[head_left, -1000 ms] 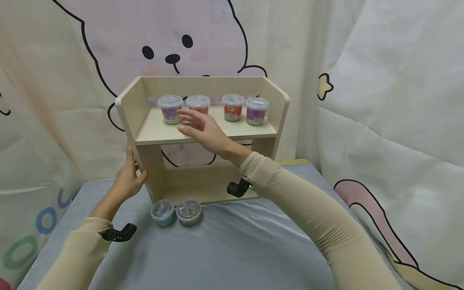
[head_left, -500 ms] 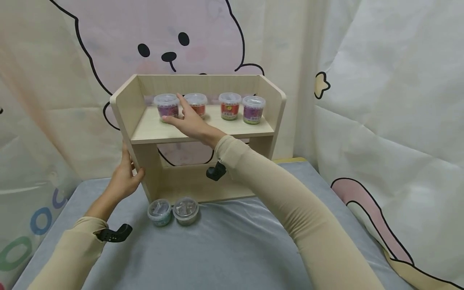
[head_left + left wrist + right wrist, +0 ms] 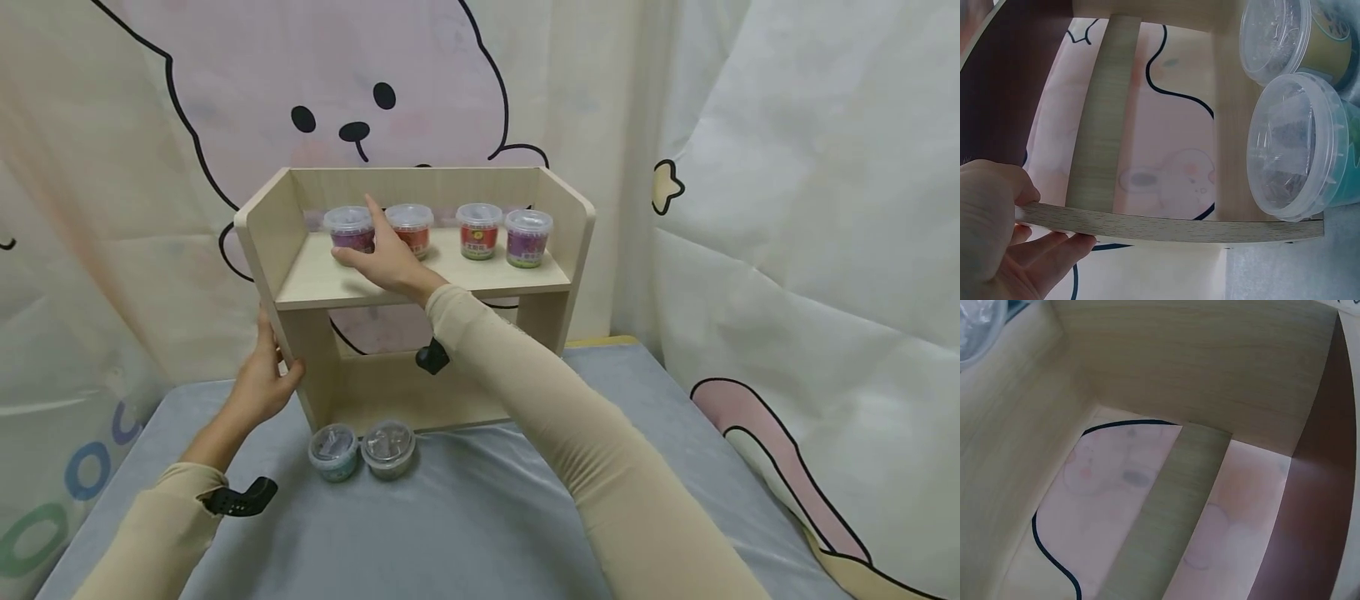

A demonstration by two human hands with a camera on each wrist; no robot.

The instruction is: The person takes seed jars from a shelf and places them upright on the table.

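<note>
My left hand (image 3: 262, 383) grips the front edge of the left side panel of a pale wooden shelf unit (image 3: 435, 179); in the left wrist view its thumb (image 3: 1019, 187) is inside and its fingers outside. My right hand (image 3: 393, 262) holds a lidded plastic tub with a purple label (image 3: 351, 218), leftmost on the upper shelf. The thumb lies across the tub's front and the index finger is along its right side; the other fingers are hidden. The right wrist view misses this hand, showing only the unit's lower compartment (image 3: 1191, 356).
On the upper shelf stand two tubs with red labels, one left (image 3: 410, 217) and one right (image 3: 479, 231), and another purple-labelled tub (image 3: 528, 237). A teal tub (image 3: 333, 452) and a greyish tub (image 3: 388, 450) stand on the blue-grey cloth (image 3: 420, 542) before the unit.
My right hand has moved left along the upper shelf from in front of the left red-labelled tub to the leftmost purple one. My left hand keeps its grip on the side panel.
</note>
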